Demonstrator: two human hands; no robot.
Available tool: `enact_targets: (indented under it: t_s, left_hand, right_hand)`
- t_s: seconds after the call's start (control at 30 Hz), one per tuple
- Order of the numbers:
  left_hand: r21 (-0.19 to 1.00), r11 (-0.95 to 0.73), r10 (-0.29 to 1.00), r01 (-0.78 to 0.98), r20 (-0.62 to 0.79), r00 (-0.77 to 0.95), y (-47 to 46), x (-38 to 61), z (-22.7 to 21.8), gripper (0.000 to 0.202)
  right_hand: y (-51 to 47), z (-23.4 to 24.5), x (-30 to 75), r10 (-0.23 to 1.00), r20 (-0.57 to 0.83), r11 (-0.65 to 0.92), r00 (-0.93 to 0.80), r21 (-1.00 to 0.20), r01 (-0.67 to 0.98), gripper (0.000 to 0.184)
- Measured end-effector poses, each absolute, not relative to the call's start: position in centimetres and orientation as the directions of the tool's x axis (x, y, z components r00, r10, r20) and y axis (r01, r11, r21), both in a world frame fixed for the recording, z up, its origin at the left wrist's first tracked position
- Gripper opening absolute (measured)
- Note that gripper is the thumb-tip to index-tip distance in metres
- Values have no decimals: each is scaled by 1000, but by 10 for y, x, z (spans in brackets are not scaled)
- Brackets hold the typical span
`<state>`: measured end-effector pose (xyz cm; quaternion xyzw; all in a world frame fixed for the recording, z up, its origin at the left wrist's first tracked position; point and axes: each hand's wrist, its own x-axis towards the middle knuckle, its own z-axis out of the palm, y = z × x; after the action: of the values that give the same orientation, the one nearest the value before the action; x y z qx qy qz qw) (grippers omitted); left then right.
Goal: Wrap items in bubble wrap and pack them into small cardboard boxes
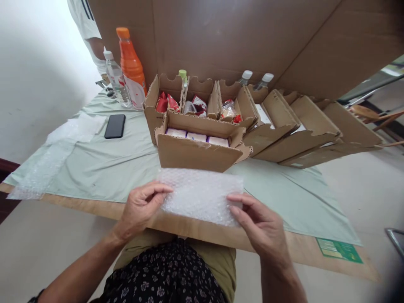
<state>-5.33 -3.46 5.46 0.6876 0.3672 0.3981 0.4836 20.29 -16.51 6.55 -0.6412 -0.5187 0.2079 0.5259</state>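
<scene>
A rectangular piece of clear bubble wrap (198,195) lies between my hands at the front edge of the table. My left hand (142,206) pinches its left edge between thumb and fingers. At its right end, my right hand (260,223) grips the wrap the same way. Just behind it stands an open cardboard box (195,153) with several white, purple-edged packs (196,137) inside. Another length of bubble wrap (47,168) is spread at the left, partly over the table edge.
Several open cardboard bins (271,139) form a row behind, some holding red packets (167,102). An orange bottle (131,67), a clear bottle (116,80) and a black phone (115,126) are on the left. A tall cardboard panel (208,38) rises behind; a person (86,25) is partly visible beyond it.
</scene>
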Motion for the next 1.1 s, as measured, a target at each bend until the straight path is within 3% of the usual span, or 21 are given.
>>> enact_targets:
  t_s: [0.1,0.2,0.33,0.43,0.5,0.6,0.77,0.93,1.0,1.1]
  left_hand:
    - [932,-338,855,133,245,457,-3,-47,103,17]
    - [932,-329,848,151,221,482,42,-29,148,19]
    - [952,-180,869,249,35,493,98,7,180,12]
    - [891,-107,851,441,-147,504,121,28,184,9]
    - [805,-131,826,578,-235,513,126,34,182,11]
    - [680,-222,793,699,-292,535,129,35,179,17]
    - [559,-295,716,775,-408,567,138,40,174,18]
    - [483,-363,661,797,-469,586,143,48,163,21]
    - [484,-419,627,769,-458,630,147,49,158,19]
    - [477,-568,544,671,-394,741,153,48,156,16]
  right_hand:
    - [-146,110,214,860,324,110,394,-872,477,17]
    - [-106,153,232,869,270,67,414,-894,443,17]
    - [-42,185,256,953,-30,-131,302,-937,323,19]
    - [-11,187,268,940,-260,-331,220,-854,403,18]
    - [0,184,273,931,-311,-365,190,-789,494,20]
    - [6,178,279,938,-297,-341,181,-687,641,24]
    - [15,174,280,953,-291,-234,84,-532,814,12]
    - [27,166,279,929,-369,-97,-4,-256,962,19]
    - [28,161,282,928,-371,-52,-40,-235,971,20]
    - [24,156,289,954,-291,-26,-77,-335,942,22]
